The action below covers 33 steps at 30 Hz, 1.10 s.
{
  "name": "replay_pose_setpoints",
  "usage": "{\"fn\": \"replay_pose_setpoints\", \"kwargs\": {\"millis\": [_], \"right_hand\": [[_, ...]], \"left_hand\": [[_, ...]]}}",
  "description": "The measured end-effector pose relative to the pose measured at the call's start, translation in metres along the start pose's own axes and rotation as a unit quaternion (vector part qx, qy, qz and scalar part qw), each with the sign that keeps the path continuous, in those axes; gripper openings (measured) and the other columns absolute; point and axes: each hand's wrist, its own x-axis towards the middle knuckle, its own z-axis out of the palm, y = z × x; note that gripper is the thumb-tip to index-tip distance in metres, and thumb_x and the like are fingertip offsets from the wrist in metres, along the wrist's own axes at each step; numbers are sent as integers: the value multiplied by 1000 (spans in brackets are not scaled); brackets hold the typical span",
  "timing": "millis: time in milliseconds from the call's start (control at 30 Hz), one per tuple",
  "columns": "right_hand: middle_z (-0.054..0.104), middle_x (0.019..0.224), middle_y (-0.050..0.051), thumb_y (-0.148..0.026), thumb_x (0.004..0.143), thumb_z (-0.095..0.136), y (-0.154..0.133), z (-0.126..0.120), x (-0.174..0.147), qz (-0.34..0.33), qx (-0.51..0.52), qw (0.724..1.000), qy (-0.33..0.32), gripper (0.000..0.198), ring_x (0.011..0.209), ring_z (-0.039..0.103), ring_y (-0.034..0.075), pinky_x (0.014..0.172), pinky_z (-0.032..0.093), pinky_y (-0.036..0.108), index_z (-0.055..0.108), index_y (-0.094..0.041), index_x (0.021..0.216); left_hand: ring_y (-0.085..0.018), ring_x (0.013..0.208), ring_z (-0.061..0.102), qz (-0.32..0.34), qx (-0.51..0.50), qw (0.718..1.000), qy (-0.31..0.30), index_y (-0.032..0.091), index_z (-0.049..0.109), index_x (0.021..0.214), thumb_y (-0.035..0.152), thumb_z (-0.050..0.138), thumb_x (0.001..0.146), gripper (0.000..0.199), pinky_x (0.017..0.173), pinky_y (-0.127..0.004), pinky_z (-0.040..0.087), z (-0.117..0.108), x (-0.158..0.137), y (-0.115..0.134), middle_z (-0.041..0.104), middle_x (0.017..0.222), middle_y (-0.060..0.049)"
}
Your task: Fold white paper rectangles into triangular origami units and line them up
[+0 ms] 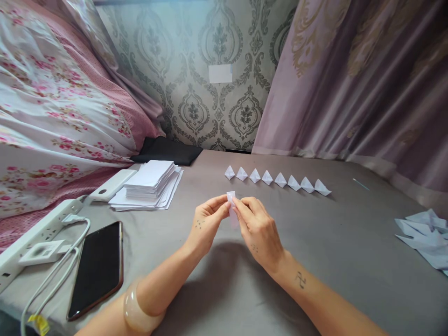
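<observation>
Between my two hands, a small folded piece of white paper (231,198) is held up above the table. My left hand (210,219) pinches its left side with thumb and fingers. On the other side, the fingertips of my right hand (259,226) press on the paper too. Part of the paper is hidden behind the fingers. Beyond my hands stands a row of several small folded paper pieces (267,177), pointed at the top. To the left lies a stack of white paper sheets (149,179).
A phone (98,268), a power strip (21,235) with white cables (59,275), and a white box-shaped device (112,185) lie at the left. Folded papers (425,233) are piled at the right edge. A black cloth-like item (170,150) lies by the wall. Curtains hang on both sides.
</observation>
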Motion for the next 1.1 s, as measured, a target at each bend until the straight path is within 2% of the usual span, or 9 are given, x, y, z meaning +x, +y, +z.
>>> {"fn": "replay_pose_setpoints", "kwargs": {"millis": [167,333,500,733,833,933,1100], "right_hand": [[61,90,7,-15,93,42,0,1,1,20,26,999,12,32,85,58,18,78,49,30,58,-19,121],[62,88,5,-17,90,48,-2,1,4,87,90,992,24,20,81,58,16,74,49,28,64,-19,101],[62,87,4,-18,85,57,-1,-1,6,127,100,986,37,8,81,58,16,69,48,27,64,-20,89],[63,78,-1,-14,84,58,-1,-5,10,150,167,974,37,10,67,56,11,64,45,22,63,-21,78],[64,76,-2,-16,84,58,-2,-7,11,163,186,968,30,9,64,55,10,62,45,21,65,-21,80],[67,82,-1,-18,84,57,-2,-6,10,177,200,963,32,11,67,57,11,64,46,21,67,-22,88],[67,85,0,-17,86,54,-3,-5,9,168,204,964,29,18,70,58,11,65,46,22,68,-22,95]], "left_hand": [[-22,100,63,8,-3,1000,-5,20,70,102,29,75,72,32,83,-29,49,0,0,-3,72,104,-8],[-23,100,65,14,35,999,-6,19,72,101,28,74,72,31,88,-32,50,2,-1,0,72,105,-8],[-23,100,66,46,72,996,-10,19,73,98,31,75,71,30,92,-33,50,3,-3,-3,73,101,-6],[-22,96,67,96,141,985,-7,20,73,99,30,69,77,24,89,-31,52,-1,-2,-9,74,100,-3],[-21,96,67,105,153,983,-11,21,73,100,27,68,78,23,89,-30,52,-2,-2,-9,73,101,-2],[-20,96,67,104,154,983,-13,21,73,99,26,67,78,22,89,-29,52,-2,-1,-7,73,102,-3],[-19,98,67,99,135,986,-21,21,73,101,24,67,78,23,92,-29,51,0,-2,-4,73,104,-3]]}}
